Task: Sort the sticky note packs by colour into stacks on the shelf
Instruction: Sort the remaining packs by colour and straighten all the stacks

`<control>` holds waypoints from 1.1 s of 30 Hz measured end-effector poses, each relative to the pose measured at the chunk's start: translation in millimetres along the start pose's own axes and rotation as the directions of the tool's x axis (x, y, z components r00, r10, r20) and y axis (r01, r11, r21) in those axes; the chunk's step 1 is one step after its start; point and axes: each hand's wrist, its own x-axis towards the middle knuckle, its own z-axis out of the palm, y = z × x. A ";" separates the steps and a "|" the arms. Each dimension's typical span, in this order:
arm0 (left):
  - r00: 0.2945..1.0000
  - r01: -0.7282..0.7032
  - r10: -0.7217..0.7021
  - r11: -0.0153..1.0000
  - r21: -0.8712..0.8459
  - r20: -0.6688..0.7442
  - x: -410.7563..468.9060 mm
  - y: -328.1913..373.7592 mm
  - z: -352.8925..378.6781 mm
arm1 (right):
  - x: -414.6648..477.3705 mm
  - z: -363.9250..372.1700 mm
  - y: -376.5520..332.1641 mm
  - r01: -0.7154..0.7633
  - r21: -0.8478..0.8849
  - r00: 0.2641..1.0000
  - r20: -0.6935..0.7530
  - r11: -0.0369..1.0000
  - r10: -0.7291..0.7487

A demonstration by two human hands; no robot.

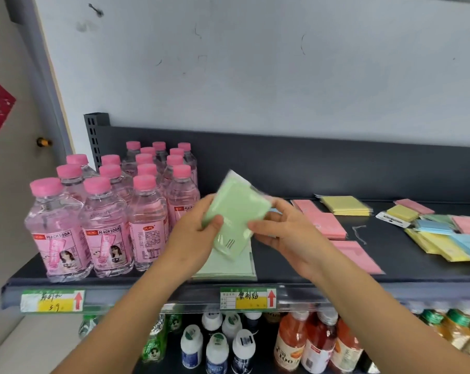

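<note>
Bottles [107,211] grouped at the left of the shelf [390,279], a raised pack [236,220] held between left hand [193,238] and right hand [285,233] at frame centre, a stack [228,268] laid beneath it at the front edge, a row of packs [328,225] right of centre, a heap [444,236] far right

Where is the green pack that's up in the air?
Head view, centre: the plastic-wrapped green sticky note pack is held between the left hand and right hand, above the green stack, right of the pink-capped soda bottles.
</note>
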 end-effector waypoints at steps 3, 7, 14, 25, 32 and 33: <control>0.981 -0.075 0.008 0.937 0.342 0.195 8.2 -8.4 -7.9 | 2.3 -9.1 0.7 0.058 -0.104 0.994 -0.090 0.993 -0.068; 0.965 -0.190 0.020 0.746 0.638 0.263 19.5 -17.4 -4.6 | 8.8 -5.2 23.0 0.019 -0.451 0.991 -0.112 0.892 -0.078; 0.944 -0.304 0.018 0.436 0.847 0.329 12.3 -47.6 15.4 | 26.6 -4.3 63.3 -0.060 -0.740 0.991 -0.124 0.670 -0.049; 0.966 -0.260 0.141 0.543 0.798 0.218 9.6 -43.9 28.1 | 9.0 -13.7 52.1 0.123 -0.782 0.962 -0.058 0.611 -0.267; 0.940 -0.341 0.233 0.603 0.721 0.249 13.9 -15.0 81.8 | -10.5 -75.7 23.9 0.115 -0.851 0.936 -0.079 0.512 -0.342; 0.936 -0.353 0.235 0.602 0.716 0.263 14.7 -11.4 91.8 | -14.3 -87.7 21.0 0.111 -0.859 0.937 -0.078 0.500 -0.341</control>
